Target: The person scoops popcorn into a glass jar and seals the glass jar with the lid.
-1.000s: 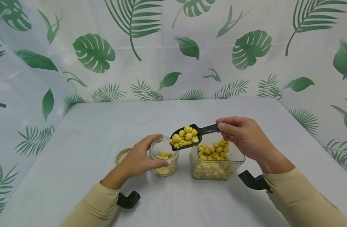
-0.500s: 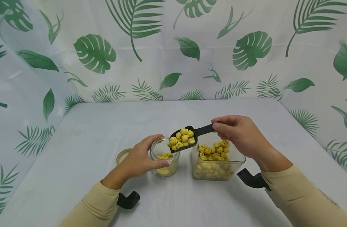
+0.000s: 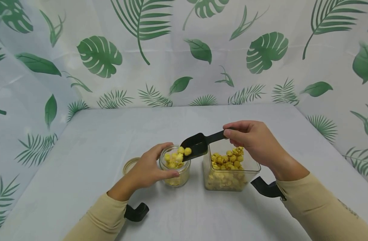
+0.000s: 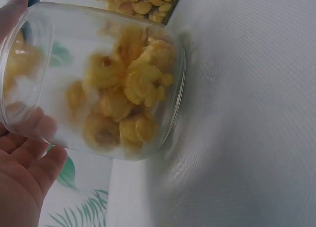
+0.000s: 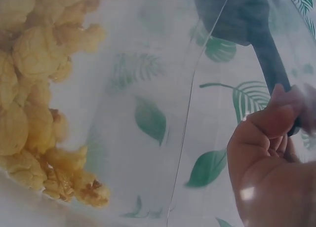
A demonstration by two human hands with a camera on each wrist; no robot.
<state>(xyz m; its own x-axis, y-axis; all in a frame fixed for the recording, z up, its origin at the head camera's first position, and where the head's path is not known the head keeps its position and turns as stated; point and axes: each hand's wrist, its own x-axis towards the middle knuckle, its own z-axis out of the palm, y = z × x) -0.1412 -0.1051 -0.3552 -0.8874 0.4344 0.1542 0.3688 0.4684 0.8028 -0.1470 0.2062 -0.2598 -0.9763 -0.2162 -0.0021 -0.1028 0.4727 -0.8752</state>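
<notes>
Black scoop (image 3: 199, 144) tipped at clear round jar (image 3: 181, 177) mouth, knobbly yellow popcorn (image 3: 187, 151) on its lip.
Right hand (image 3: 256, 144) pinches slim handle; left hand (image 3: 148, 169) wraps jar near rim. Clear square-cornered tub (image 3: 209, 182) beside jar, part-filled with popcorn. Left wrist view: pieces at jar bottom, gap, more by mouth. Round lid (image 3: 129, 164) shows only in head view.

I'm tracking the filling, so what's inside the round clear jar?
Yellow popcorn, with more at the lip of the black scoop. In the head view, the left hand hides part of the jar and whatever's behind.
</notes>
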